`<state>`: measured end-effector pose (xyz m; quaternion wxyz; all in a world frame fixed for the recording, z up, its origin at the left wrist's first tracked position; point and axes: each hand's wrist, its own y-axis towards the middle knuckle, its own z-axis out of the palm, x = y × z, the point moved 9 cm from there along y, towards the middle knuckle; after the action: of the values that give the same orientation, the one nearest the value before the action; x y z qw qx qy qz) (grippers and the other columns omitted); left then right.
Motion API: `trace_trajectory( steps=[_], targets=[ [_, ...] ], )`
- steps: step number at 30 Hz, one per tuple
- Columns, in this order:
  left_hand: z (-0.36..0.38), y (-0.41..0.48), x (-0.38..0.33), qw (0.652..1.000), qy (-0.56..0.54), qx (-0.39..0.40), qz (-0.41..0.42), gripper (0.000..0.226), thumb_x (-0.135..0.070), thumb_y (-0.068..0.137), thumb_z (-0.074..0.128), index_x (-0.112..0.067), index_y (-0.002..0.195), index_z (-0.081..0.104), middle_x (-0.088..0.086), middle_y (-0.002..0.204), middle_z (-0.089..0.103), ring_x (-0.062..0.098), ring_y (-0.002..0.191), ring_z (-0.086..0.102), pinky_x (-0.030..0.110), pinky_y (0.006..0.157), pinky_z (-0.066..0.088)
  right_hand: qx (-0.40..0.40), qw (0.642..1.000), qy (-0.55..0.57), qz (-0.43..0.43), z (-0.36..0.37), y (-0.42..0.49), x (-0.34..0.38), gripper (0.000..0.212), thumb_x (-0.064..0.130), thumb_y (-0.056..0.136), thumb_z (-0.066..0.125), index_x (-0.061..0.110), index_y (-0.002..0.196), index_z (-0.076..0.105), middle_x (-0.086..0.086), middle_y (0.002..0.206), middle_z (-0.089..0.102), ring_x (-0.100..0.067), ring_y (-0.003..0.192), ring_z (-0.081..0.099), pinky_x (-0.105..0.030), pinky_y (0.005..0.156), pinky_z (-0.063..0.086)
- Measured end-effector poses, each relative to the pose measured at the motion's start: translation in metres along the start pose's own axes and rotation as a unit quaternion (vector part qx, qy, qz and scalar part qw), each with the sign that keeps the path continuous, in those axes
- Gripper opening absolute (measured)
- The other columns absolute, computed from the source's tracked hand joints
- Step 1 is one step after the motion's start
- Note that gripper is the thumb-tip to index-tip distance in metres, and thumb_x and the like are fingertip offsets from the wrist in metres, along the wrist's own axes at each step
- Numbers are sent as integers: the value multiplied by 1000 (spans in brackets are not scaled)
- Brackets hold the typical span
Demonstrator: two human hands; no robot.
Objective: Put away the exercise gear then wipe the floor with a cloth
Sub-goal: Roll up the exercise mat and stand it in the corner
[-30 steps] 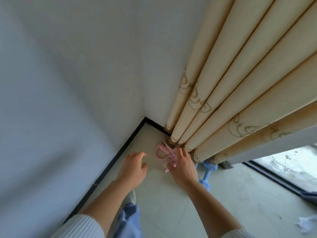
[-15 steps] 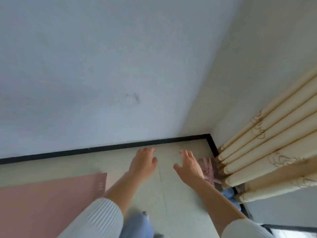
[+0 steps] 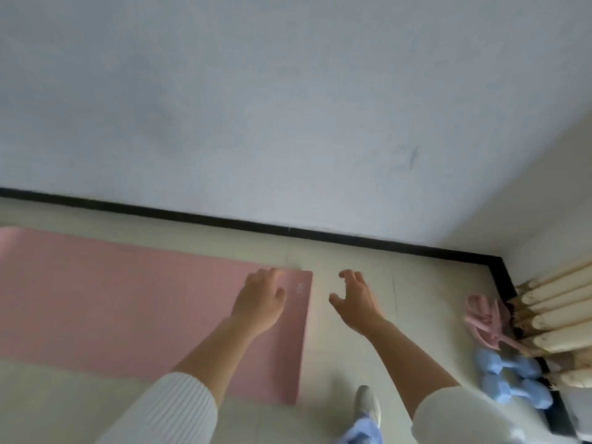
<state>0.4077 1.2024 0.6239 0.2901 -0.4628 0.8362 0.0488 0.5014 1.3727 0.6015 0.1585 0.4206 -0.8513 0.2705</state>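
Note:
A pink exercise mat [image 3: 128,302] lies flat on the pale floor, its short right edge near the middle of the view. My left hand [image 3: 261,299] hovers over that end of the mat, fingers relaxed, holding nothing. My right hand [image 3: 355,299] is spread above the bare floor just right of the mat, empty. In the right corner a pink strap-like exercise piece [image 3: 483,318] lies against the curtain, with two light blue dumbbells [image 3: 512,382] just below it.
A grey wall with a black skirting board [image 3: 288,229] runs along the far side and turns at the right corner. Cream pleated curtains [image 3: 557,315] hang to the floor there. My shoe [image 3: 366,402] and blue trouser leg show at the bottom.
The view has swung left from the curtain corner to the mat. My right hand let go of the pink strap piece, which now lies by the curtain. Both hands moved over toward the mat's end.

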Motion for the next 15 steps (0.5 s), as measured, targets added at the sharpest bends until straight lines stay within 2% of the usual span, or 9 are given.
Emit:
trace_trajectory(
  steps=[7,15],
  targets=[
    [-59,-61,148,997,19,4,-74,39,-22,95,44,-16,134,47,9,129,53,26,121,45,36,97,41,61,998,-4,-18,115,-41,110,53,28,88,59,17,136,39,-3,137,41,-26,105,58,-34,84,49],
    [-44,-30,222,996,27,68,-53,39,-20,96,41,-16,135,44,5,131,52,25,123,42,37,95,42,95,995,-18,31,214,-19,138,50,29,92,54,16,137,38,-2,138,40,-25,113,54,-34,84,47]
  ],
)
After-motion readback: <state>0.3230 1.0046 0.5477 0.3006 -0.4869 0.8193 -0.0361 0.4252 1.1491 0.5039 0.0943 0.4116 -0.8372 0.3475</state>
